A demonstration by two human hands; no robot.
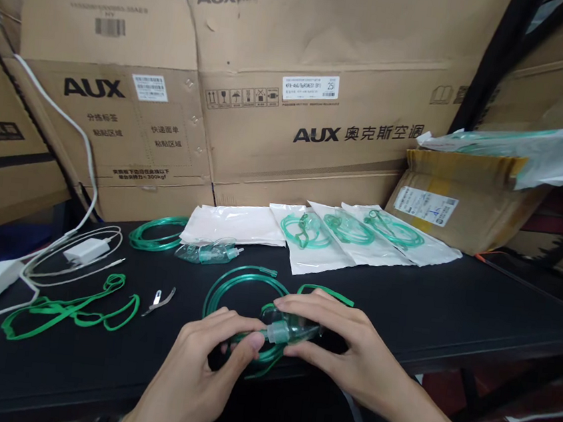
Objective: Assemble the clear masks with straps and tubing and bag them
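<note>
My right hand (342,348) wraps its fingers around a clear plastic oxygen mask (294,330) at the front edge of the black table (453,303). My left hand (205,364) pinches the end of a green tube where it meets the mask's pale connector (276,333). The tube's coil (238,286) lies on the table just behind my hands. A green strap (326,291) shows behind my right hand.
Green elastic straps (70,309) and a small metal clip (159,301) lie at the left, near a white charger (86,249) with cables. Another tube coil (156,233), a second mask (207,251), and several white bagged masks (349,235) sit behind. AUX cartons (324,88) wall the back.
</note>
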